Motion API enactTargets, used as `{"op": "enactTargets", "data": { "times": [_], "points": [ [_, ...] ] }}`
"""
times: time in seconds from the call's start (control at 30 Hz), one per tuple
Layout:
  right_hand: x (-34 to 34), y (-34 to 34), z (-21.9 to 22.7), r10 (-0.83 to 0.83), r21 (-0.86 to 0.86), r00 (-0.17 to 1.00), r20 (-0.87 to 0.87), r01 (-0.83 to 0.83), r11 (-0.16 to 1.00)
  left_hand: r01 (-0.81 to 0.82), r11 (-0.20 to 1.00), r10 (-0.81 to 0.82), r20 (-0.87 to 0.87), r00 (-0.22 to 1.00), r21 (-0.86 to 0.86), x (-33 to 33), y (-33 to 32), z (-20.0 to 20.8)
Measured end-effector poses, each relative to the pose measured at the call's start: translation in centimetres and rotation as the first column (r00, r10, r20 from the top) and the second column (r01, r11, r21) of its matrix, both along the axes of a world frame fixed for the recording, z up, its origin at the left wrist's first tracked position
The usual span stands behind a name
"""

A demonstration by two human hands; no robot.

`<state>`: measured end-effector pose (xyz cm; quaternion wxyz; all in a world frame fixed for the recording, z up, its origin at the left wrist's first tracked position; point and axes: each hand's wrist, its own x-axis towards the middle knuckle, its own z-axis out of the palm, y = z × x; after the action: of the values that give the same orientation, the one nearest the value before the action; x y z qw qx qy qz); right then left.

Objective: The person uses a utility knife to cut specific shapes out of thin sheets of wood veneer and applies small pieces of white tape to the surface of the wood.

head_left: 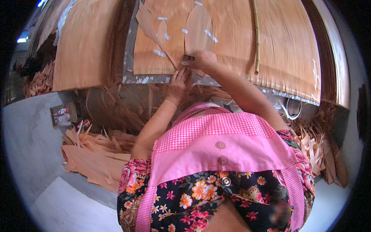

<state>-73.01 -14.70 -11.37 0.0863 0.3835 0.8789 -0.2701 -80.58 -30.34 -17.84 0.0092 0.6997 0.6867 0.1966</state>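
Note:
A thin sheet of wood veneer (pixel 232 42) lies on the worktable, with short white tape strips (pixel 211 36) stuck across its seams. Near the sheet's front edge, my right hand (pixel 205 60) is closed around a small dark tool (pixel 188 58); its exact kind is hard to make out. Just below it, my left hand (pixel 180 82) lies with fingers stretched out at the edge, its fingertips by the tool. A loose, narrow veneer strip (pixel 150 27) runs slantwise across the sheet toward my left fingers. A pointed veneer piece (pixel 198 31) sits in the sheet beyond my right hand.
A bamboo stick (pixel 256 38) lies along the sheet on the right. Veneer stacks (pixel 83 42) stand to the left and right. Veneer scraps (pixel 96 162) are heaped below the table on the left, with more scraps (pixel 311 150) on the right. A white loop (pixel 293 110) hangs under the edge.

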Motion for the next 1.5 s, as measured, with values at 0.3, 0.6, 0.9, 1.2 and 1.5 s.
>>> {"op": "enactTargets", "data": {
  "times": [0.3, 0.6, 0.9, 1.2, 1.5],
  "points": [
    [10.8, -0.1, -0.5, -0.356, -0.285, 0.899, -0.256, 0.282, 0.916, 0.071, 0.983, -0.058, -0.077, 0.995, 0.168, -6.3, 4.5, 2.9],
    [29.4, -1.6, -2.5, -0.871, -0.538, 0.336, -0.36, 0.688, 0.488, 0.303, 0.951, -0.305, -0.322, 0.896, -0.057, -12.5, -0.5, 12.0],
    [60.8, 3.8, -8.7, -0.718, -0.589, -0.481, -0.503, 0.799, -0.122, -0.752, 0.638, 0.642, -0.423, 0.639, -0.166, -19.3, -14.5, 14.1],
    [67.3, 13.1, -10.3, -0.901, -0.591, -0.103, -0.421, 0.785, 0.187, 0.281, 0.947, -0.299, -0.108, 0.948, -0.154, 22.9, 8.8, 6.5],
    [64.2, 5.3, -9.1, -0.556, -0.131, 0.541, -0.631, 0.632, 0.764, 0.558, 0.825, -0.53, 0.219, 0.819, -0.089, 41.0, 15.0, 2.1]
  ]
}}
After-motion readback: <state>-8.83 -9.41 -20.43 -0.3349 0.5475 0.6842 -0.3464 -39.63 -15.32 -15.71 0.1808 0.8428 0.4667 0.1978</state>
